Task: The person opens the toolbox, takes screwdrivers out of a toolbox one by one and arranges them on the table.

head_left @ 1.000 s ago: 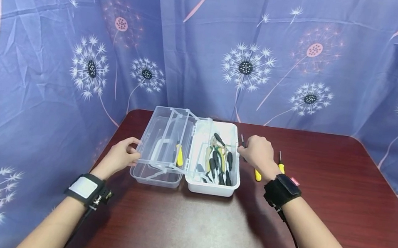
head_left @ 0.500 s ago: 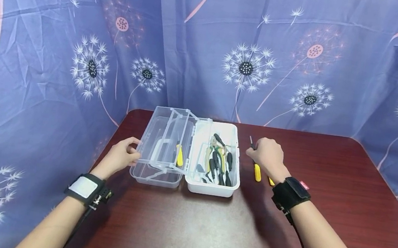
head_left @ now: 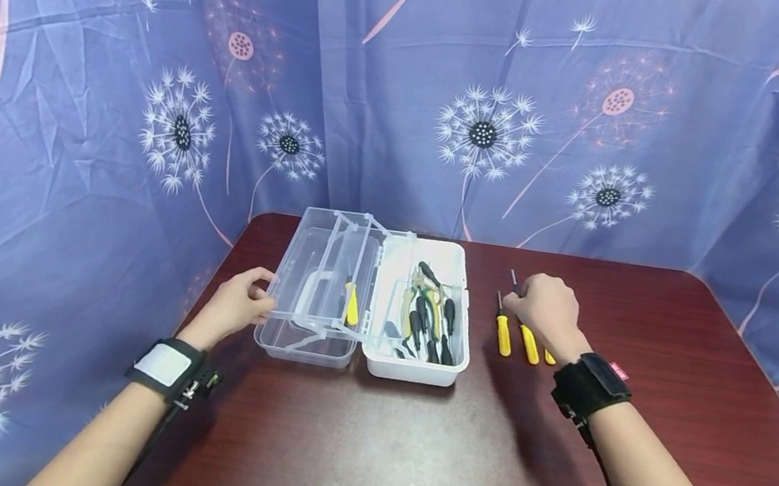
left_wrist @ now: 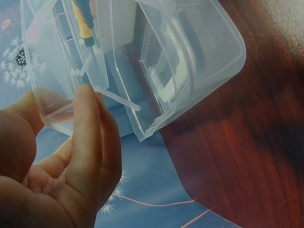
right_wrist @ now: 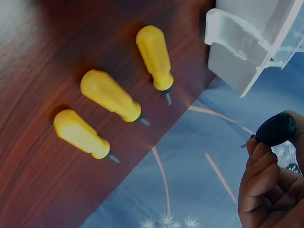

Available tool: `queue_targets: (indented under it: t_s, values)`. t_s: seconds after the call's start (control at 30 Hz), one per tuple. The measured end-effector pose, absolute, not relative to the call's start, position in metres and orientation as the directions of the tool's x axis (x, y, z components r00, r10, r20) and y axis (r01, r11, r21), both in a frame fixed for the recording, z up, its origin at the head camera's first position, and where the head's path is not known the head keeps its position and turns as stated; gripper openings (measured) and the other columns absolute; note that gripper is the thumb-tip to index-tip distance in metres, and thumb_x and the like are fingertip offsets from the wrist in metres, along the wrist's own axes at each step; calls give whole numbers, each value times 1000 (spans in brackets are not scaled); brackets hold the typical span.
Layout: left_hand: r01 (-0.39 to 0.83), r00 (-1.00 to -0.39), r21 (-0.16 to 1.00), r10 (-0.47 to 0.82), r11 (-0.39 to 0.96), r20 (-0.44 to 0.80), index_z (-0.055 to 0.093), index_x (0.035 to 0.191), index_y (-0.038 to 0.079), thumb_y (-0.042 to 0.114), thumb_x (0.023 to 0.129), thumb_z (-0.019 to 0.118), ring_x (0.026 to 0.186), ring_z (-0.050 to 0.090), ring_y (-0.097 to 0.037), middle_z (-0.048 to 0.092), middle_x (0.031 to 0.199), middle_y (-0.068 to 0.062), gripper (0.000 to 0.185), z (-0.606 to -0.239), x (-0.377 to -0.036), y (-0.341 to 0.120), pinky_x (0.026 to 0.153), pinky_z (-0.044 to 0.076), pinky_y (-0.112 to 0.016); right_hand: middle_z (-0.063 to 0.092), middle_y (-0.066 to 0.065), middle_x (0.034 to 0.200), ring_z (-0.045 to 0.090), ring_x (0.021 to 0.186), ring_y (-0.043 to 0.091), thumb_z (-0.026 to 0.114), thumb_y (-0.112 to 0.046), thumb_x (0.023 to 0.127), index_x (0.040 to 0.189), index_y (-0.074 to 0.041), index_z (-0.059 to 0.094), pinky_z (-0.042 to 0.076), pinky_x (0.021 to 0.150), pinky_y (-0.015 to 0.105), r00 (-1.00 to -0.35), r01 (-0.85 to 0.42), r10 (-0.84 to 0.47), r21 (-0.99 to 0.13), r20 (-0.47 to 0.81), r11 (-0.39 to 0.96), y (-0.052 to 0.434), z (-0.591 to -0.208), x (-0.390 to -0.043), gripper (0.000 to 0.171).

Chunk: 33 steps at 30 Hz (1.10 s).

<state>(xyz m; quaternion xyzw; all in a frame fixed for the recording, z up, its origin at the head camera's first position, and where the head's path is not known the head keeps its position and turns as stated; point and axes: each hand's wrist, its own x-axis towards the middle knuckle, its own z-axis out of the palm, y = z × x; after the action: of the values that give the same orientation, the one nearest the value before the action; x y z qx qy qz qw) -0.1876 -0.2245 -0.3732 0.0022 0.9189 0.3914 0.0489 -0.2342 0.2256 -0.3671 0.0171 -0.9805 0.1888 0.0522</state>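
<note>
My left hand (head_left: 243,299) pinches the near left corner of a clear plastic tray (head_left: 298,264) raised on hinged arms over the toolbox's folded-back clear lid (head_left: 311,354). A yellow-handled screwdriver (head_left: 352,305) lies in the tray section. Right of the toolbox, my right hand (head_left: 549,309) holds a black-handled screwdriver (right_wrist: 275,129) between thumb and fingers; in the head view its shaft points away from me. Below and beside that hand, three yellow-handled screwdrivers lie on the table: the left one (head_left: 503,336), the middle one (head_left: 529,345) and the right one (right_wrist: 80,134), partly hidden in the head view.
The white toolbox base (head_left: 413,372) holds green-and-yellow pliers (head_left: 434,306) and several black-handled screwdrivers (head_left: 433,351). Its side latch (right_wrist: 213,28) hangs outward. A dark red table (head_left: 362,453) ends at the patterned blue curtain (head_left: 392,112) behind.
My right hand has moved right, away from the toolbox, carrying the black-handled screwdriver over the yellow ones and uncovering the left and middle ones. My left hand has stayed on the tray.
</note>
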Motion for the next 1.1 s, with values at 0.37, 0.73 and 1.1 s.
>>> queue_targets:
  t_s: [0.37, 0.73, 1.1]
  values:
    - [-21, -996, 722, 48, 691, -75, 51, 127, -1, 3, 85, 55, 66, 64, -11, 70, 87, -19, 42, -374, -187, -225, 67, 60, -30, 39, -2, 45, 42, 43, 17, 60, -24, 84, 52, -11, 49, 27, 42, 27, -995, -29, 8, -365, 99, 931, 244, -370, -231, 36]
    - [-25, -996, 725, 46, 688, -77, 50, 128, -2, 3, 85, 55, 67, 64, -11, 70, 88, -20, 43, -374, -188, -225, 67, 60, -31, 32, -3, 45, 35, 42, 17, 58, -21, 81, 49, -12, 44, 24, 41, 27, -995, 4, 37, -349, 88, 937, 259, -374, -226, 36]
    - [-23, -996, 730, 45, 683, -73, 50, 128, -2, 3, 85, 55, 68, 64, -12, 69, 89, -20, 44, -375, -187, -225, 68, 61, -32, 34, -3, 47, 37, 44, 19, 58, -21, 83, 51, -13, 41, 25, 42, 27, -993, 9, 48, -344, 107, 939, 271, -378, -224, 37]
